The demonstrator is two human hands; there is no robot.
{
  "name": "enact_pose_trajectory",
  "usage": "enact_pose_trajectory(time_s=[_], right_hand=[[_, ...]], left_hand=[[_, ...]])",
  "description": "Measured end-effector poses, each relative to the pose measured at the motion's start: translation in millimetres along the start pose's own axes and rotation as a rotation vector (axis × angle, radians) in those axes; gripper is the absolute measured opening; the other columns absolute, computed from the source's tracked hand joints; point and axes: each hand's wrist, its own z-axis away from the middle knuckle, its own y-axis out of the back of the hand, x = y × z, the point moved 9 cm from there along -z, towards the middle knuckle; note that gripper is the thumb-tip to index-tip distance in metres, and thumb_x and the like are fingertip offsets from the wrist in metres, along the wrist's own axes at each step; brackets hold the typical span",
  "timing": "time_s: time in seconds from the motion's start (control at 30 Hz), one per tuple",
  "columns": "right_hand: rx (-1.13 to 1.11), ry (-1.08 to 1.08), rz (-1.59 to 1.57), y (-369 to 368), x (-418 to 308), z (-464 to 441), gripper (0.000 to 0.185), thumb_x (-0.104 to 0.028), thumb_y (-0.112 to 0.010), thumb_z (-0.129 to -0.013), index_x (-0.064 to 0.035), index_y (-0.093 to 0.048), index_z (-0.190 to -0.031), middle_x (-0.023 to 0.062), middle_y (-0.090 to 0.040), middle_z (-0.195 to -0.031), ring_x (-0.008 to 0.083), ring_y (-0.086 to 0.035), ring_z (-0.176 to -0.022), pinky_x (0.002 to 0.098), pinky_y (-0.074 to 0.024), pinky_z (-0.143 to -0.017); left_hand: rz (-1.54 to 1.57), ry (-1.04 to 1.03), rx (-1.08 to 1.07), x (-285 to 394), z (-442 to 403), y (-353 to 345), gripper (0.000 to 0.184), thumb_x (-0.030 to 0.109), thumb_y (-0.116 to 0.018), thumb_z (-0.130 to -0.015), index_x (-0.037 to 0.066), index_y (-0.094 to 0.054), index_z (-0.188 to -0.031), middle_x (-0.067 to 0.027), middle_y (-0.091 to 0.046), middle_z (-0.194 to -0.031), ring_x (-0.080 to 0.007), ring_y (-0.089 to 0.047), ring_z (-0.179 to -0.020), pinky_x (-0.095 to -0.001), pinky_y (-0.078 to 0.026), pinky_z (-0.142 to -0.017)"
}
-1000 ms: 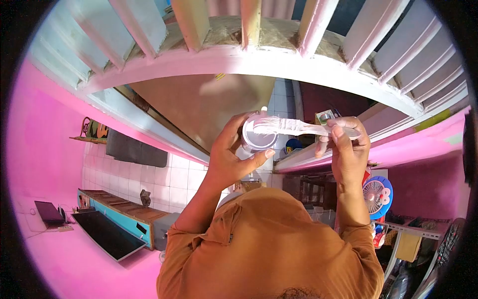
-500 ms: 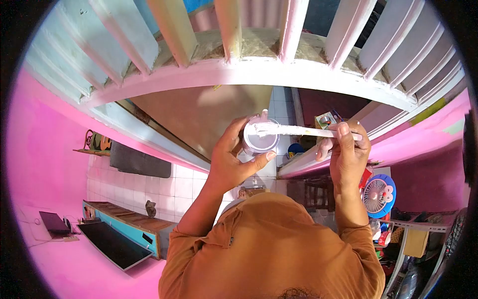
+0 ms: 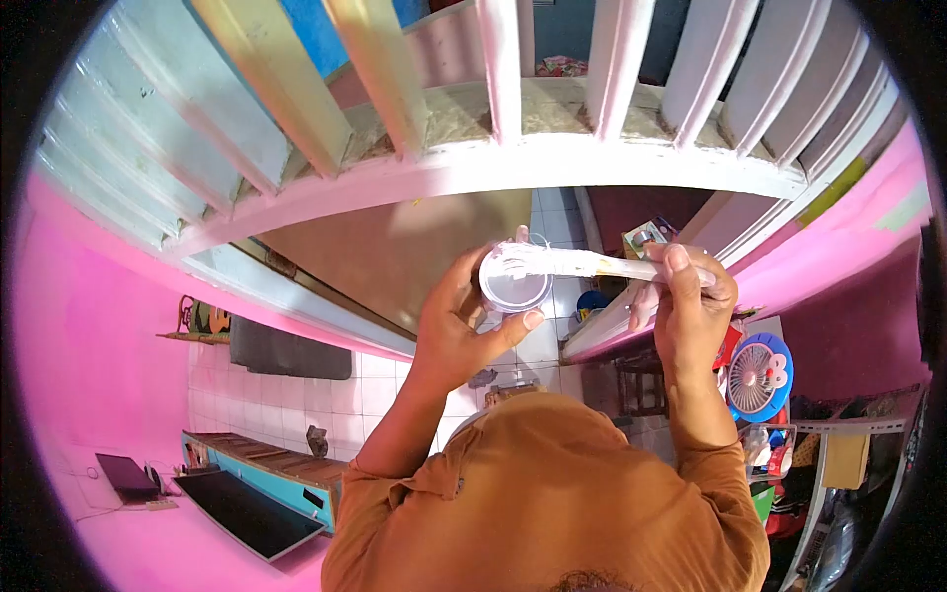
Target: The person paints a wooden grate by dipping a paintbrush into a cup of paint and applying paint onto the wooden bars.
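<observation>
My left hand (image 3: 462, 321) is wrapped round a clear cup (image 3: 516, 286) with pale paint in it, its handle pointing away from me. In my right hand (image 3: 688, 301) is the handle of a paint-covered brush (image 3: 582, 262), held level. The white bristles lie over the far rim of the cup. Both hands are in front of my chest, below a white ledge (image 3: 552, 163) with upright slats.
A tan door panel (image 3: 375, 257) stands beyond my left hand. Pink walls (image 3: 109, 326) flank both sides. At the lower right are a blue fan (image 3: 758, 379) and a shelf rack (image 3: 838, 427); a flat black screen (image 3: 252, 513) is lower left.
The brush bristles dipped into the cup, then came up to its far rim. The view has shifted, so the ledge and slats appear lower and more of the room beyond shows.
</observation>
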Motion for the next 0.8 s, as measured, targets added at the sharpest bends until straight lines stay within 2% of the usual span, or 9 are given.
enact_pose_trajectory(time_s=[0.53, 0.8], right_hand=[[0.057, 0.067, 0.024, 18, -34, 0, 0.029, -0.020, -0.065, -0.100, 0.0069, -0.071, -0.095, 0.0111, -0.066, -0.063, 0.0170, -0.060, -0.047, 0.0283, -0.0492, -0.049], [0.014, 0.101, 0.045, 18, -38, 0, 0.025, -0.017, -0.067, -0.099, 0.0067, -0.071, -0.096, 0.0123, -0.068, -0.068, 0.0160, -0.063, -0.053, 0.0278, -0.0510, -0.053]], left_hand=[[-0.021, 0.011, -0.034, 20, -15, -28, 0.072, 0.001, -0.082, -0.081, -0.007, -0.044, -0.142, -0.0130, -0.058, -0.133, -0.0204, -0.057, -0.124, -0.0364, -0.045, -0.108], [-0.031, 0.015, -0.055, 23, -18, -32, 0.070, 0.000, -0.082, -0.082, -0.007, -0.046, -0.141, -0.0129, -0.058, -0.133, -0.0200, -0.057, -0.124, -0.0357, -0.045, -0.107]])
